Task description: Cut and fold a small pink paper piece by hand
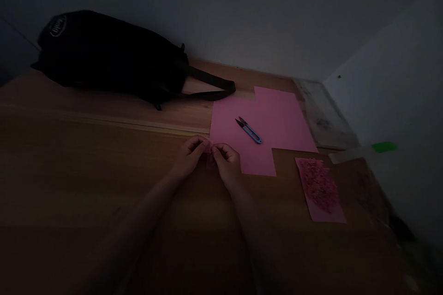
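Note:
My left hand [190, 154] and my right hand [226, 161] meet near the middle of the wooden table [86, 166], fingers pinched on a small, thin pink piece [209, 145] between them. Its exact shape is hard to make out in the dim light. Just beyond and to the right of my hands lies pink paper [284, 122] with a stepped outline. Small blue-handled thread snips [252, 133] rest on that paper, their dark blades toward the upper left. Farther right, a heap of small pink bits [318, 182] sits on a pink rectangular sheet [327, 216].
A black bag [110, 55] lies at the back left, and its strap [211, 78] reaches the pink paper's edge. Clear plastic material [321, 117] lies at the back right, by the wall. A green patch [384, 147] shows at the right.

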`<control>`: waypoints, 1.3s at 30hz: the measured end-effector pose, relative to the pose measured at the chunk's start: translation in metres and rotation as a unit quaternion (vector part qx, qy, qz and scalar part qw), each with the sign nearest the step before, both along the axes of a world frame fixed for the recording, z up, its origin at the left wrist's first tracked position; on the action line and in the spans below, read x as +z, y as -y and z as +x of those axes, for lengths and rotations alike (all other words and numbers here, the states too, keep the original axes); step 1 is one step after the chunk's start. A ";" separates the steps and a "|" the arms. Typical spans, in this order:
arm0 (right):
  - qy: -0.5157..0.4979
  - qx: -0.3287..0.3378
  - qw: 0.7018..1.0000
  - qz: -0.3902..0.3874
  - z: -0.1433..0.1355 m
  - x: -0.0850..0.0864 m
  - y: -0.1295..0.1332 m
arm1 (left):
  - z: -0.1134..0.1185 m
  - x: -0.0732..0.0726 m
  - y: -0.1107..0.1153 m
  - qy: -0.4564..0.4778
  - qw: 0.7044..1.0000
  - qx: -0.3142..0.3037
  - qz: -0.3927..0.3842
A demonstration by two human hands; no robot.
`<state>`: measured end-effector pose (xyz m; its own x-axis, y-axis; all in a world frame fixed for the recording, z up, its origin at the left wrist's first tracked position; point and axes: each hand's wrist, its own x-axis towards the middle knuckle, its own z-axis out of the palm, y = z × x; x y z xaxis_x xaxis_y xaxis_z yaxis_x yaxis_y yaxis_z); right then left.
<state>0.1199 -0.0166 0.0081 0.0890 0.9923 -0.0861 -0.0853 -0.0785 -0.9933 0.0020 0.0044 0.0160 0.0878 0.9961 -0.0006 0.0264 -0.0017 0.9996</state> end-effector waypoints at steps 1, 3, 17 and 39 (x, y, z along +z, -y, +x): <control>-0.001 -0.002 1.000 0.000 0.000 0.001 0.000 | 0.000 0.000 0.000 -0.003 1.000 -0.001 -0.001; -0.002 -0.004 1.000 0.003 0.000 0.002 0.000 | 0.000 0.000 0.000 -0.007 1.000 -0.002 -0.001; 0.004 0.012 1.000 0.005 0.000 0.003 0.001 | 0.000 -0.006 0.000 0.000 1.000 -0.010 -0.004; 0.018 -0.003 1.000 0.012 0.001 0.000 0.000 | 0.000 -0.006 0.000 0.002 1.000 -0.011 -0.006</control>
<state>0.1205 -0.0163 0.0083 0.0977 0.9935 -0.0582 -0.0492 -0.0536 -0.9973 0.0015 0.0041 0.0102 0.1094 0.9939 -0.0129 0.0221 0.0105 0.9997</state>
